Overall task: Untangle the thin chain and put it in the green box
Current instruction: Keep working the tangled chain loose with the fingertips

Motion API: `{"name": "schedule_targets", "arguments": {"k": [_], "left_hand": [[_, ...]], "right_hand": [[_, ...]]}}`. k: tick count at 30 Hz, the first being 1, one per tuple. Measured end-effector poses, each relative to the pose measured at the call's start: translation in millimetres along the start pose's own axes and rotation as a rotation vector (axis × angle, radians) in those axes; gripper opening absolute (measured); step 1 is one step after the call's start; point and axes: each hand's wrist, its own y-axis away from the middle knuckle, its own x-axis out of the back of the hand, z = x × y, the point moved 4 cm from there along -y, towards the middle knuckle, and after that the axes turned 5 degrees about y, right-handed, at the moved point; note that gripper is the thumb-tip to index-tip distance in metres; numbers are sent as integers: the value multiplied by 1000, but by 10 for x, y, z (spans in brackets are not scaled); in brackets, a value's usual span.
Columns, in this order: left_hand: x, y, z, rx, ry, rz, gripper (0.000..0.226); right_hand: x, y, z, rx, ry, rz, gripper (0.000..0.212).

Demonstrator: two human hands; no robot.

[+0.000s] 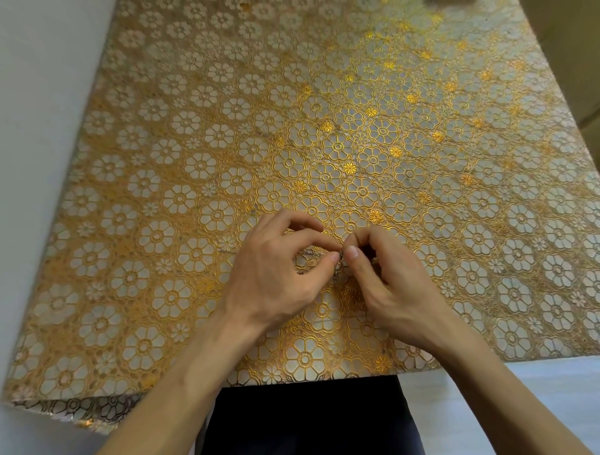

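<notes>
A thin silver chain (337,271) lies in a small tangle on the gold floral tablecloth (324,130), near the table's front edge. My left hand (276,269) pinches the chain between thumb and forefinger from the left. My right hand (383,279) pinches it from the right, and the fingertips of both hands nearly touch over the knot. Most of the chain is hidden under my fingers; a faint strand trails left at the chain's end (227,251). No green box is in view.
The tablecloth covers the whole table, with its front edge (292,383) close to my body. A white floor or wall shows at the left and lower right. A blurred dark object (454,2) sits at the far top edge.
</notes>
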Motion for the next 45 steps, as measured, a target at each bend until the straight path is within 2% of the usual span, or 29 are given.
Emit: {"name": "schedule_targets", "arguments": {"k": [5,13,18,22,24,27,34,37,40,45], "left_hand": [[-16,7,0,-27,-5,-2,15],[18,-16,48,-12,-33,-4,12],[92,0,28,140,167,70,13],[65,53,2,241,299,61,2],[60,69,-29,330,421,88,3],[58,66,-35,383,481,108,7],[55,14,-41,412,238,185,8],[49,-2,-29,431,268,188,9],[85,5,-40,387,264,139,9],[134,30,-46,241,56,18,10]], "right_hand": [[6,2,19,-5,19,-19,11],[-2,3,-39,72,232,22,12],[53,12,-39,41,161,39,10],[40,17,-52,21,130,12,9],[20,15,-64,25,131,5,9],[5,9,-75,32,134,10,9],[11,0,-136,60,57,14,11],[14,-5,-126,54,36,19,12],[27,-15,-98,21,-10,16,12],[48,-40,-96,-7,-79,-17,14]]}}
